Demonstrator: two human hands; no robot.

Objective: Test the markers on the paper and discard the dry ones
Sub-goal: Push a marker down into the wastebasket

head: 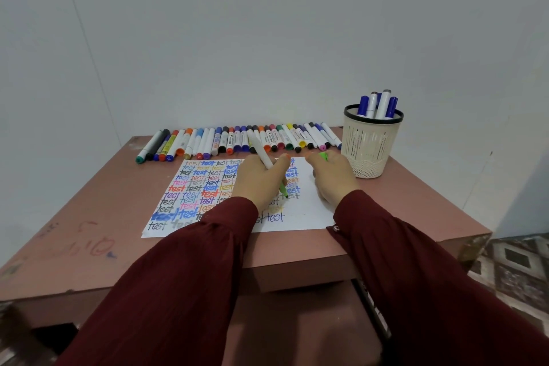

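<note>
1. Left hand (258,180): fingers curled round a white marker (261,151), its green tip down on the paper (309,208).
2. Right hand (334,178): just beside, over the paper's right part, curled, pinching a green cap (323,156) at the fingertips.
3. Paper: flat mid-surface (89,217), near the front edge, crowded with "test" in many colours.
4. Row of markers (237,141): side by side along the back edge.
5. Mesh cup (370,151): back right corner, blue and white pens (377,104) upright inside.

left hand (259,180) grips marker (262,152) | tip on paper (309,209) | right hand (334,183) holds cap (323,156)
</note>
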